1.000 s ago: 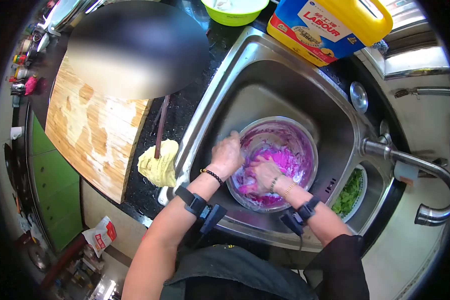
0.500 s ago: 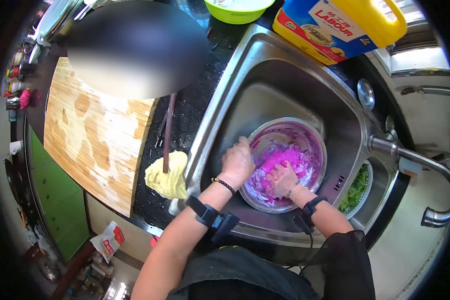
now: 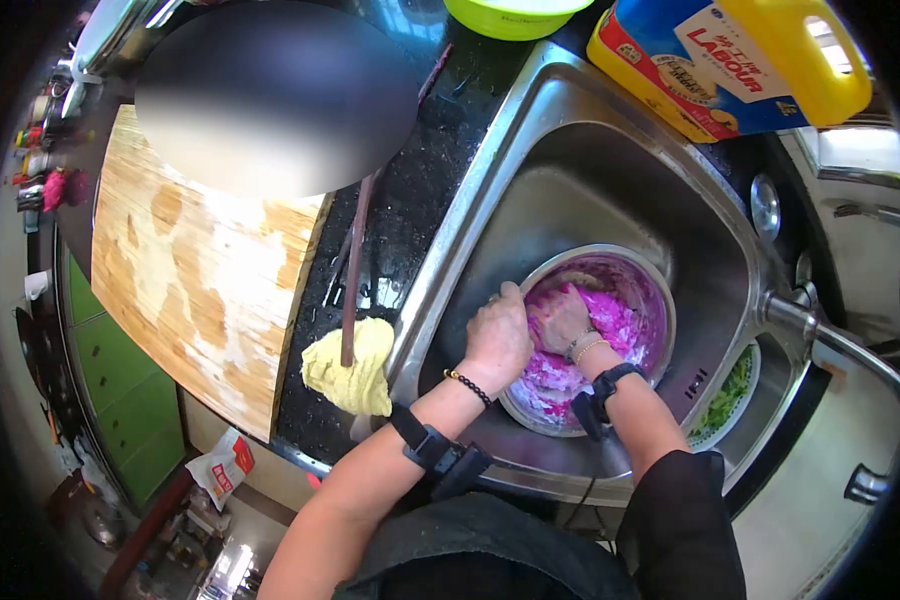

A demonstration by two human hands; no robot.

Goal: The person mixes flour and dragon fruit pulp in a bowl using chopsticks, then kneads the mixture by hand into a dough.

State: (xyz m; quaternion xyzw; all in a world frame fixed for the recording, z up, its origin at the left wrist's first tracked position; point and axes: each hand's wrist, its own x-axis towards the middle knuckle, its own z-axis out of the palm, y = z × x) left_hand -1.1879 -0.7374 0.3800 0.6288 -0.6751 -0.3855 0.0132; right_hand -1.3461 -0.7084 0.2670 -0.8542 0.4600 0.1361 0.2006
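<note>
A round metal bowl [image 3: 660, 300], its inner wall smeared pink and white, rests in the steel sink [image 3: 560, 190]. Bright pink dough [image 3: 615, 312] lies inside, with paler floury patches around it. My left hand [image 3: 497, 340] grips the bowl's left rim, its fingers curled over the edge. Inside the bowl, my right hand [image 3: 562, 325] presses into the pink dough with bent fingers; the fingertips are partly hidden in it.
Left of the sink are a soft pale-yellow lump [image 3: 355, 380], a thin brown stick [image 3: 358, 260] on it, and a floury wooden board [image 3: 195, 290]. A yellow jug [image 3: 720, 60], green basin [image 3: 510, 22], faucet [image 3: 820, 330] and bowl of greens [image 3: 727, 395] surround the sink.
My right hand has moved toward the far left side of the bowl, pressing into the dough there. My left hand stays on the rim. The whole view has shifted slightly.
</note>
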